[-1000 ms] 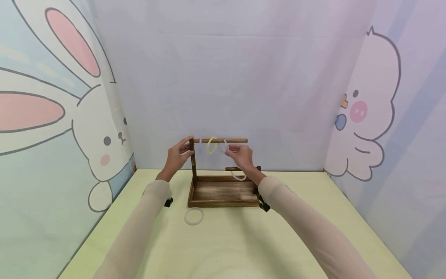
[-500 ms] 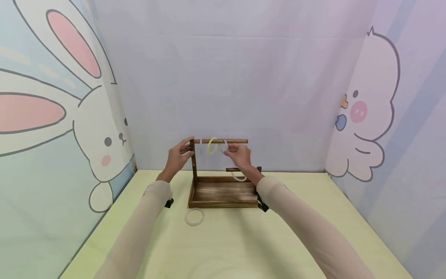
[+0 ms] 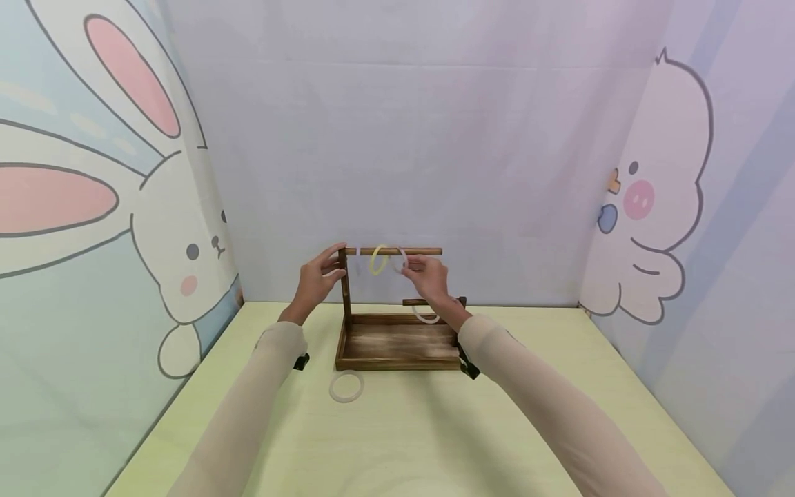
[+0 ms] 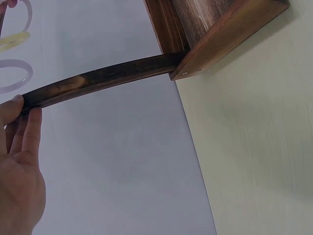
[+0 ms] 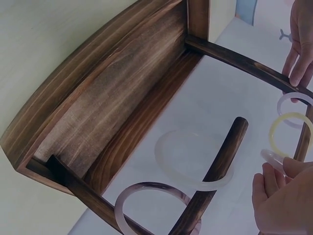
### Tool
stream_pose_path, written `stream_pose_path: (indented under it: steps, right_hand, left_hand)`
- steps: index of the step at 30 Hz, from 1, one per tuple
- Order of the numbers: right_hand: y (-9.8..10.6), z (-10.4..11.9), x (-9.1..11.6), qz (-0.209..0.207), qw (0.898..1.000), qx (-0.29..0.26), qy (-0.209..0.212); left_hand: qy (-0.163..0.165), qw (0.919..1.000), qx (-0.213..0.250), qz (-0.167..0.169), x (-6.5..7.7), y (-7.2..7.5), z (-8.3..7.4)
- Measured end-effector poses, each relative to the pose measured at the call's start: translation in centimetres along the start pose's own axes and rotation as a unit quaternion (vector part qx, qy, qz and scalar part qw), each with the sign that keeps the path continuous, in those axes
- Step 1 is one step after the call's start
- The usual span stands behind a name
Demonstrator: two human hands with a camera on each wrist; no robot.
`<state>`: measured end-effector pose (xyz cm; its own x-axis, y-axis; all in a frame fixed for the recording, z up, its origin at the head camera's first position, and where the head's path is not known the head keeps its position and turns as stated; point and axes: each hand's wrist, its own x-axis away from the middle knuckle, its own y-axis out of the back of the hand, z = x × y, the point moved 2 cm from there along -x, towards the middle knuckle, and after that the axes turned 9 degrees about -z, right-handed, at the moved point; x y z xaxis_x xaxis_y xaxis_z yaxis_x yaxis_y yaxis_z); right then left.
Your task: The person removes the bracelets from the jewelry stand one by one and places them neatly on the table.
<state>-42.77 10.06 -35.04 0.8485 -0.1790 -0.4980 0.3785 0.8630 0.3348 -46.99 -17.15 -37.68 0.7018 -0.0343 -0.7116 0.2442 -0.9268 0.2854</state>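
My left hand [image 3: 317, 279] grips the top of the upright post [image 4: 107, 76] of a dark wooden bangle stand, thumb on one side and fingers on the other. Between thumb and fingertips, my right hand [image 3: 431, 276] pinches a pale translucent bangle [image 5: 273, 159] at the stand's top bar [image 3: 428, 250]. Left of it on that bar hang a yellow bangle [image 5: 274, 139] and, nearest the post, a lilac bangle [image 5: 279, 105]. The lower bar [image 5: 227, 147] carries a whitish bangle [image 5: 159, 152] and a purple-brown bangle [image 5: 120, 208], partly behind my right forearm in the head view.
The stand's tray base [image 3: 397, 364] sits on a pale yellow table [image 3: 385, 442] near the back wall. A whitish bangle [image 3: 346, 400] lies flat in front of the tray's left corner. Walls with cartoon animals enclose three sides.
My right hand shifts slightly left, then slightly back right, with the pale bangle turning a little in its fingers. My left hand stays on the post.
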Motion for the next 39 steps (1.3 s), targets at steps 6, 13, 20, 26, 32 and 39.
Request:
stream_pose_path:
  steps: [6, 13, 20, 26, 32, 39]
  right_hand:
    - [0.0, -0.1, 0.1, -0.002, 1.0, 0.003, 0.005]
    - [0.3, -0.2, 0.1, -0.004, 1.0, 0.003, 0.009]
    - [0.7, -0.6, 0.0, -0.003, 1.0, 0.003, 0.02]
    - [1.2, -1.0, 0.1, 0.001, 1.0, -0.01, -0.005]
    - [1.9, -0.9, 0.3, -0.01, 1.0, -0.002, 0.0]
    - [2.7, -1.2, 0.2, -0.018, 1.0, 0.009, 0.014]
  left_hand:
    - [-0.006, 1.0, 0.0, -0.001, 0.0, 0.1, -0.1]
    - [-0.003, 1.0, -0.002, 0.0, 0.0, 0.0, 0.1]
    - [0.002, 1.0, 0.003, 0.001, 0.0, 0.0, 0.0]
    - [0.003, 1.0, -0.001, -0.003, 0.1, 0.1, 0.1]
    - [0.0, 1.0, 0.001, -0.001, 0.2, 0.1, 0.0]
    - [0.004, 1.0, 0.003, 0.001, 0.1, 0.1, -0.1]
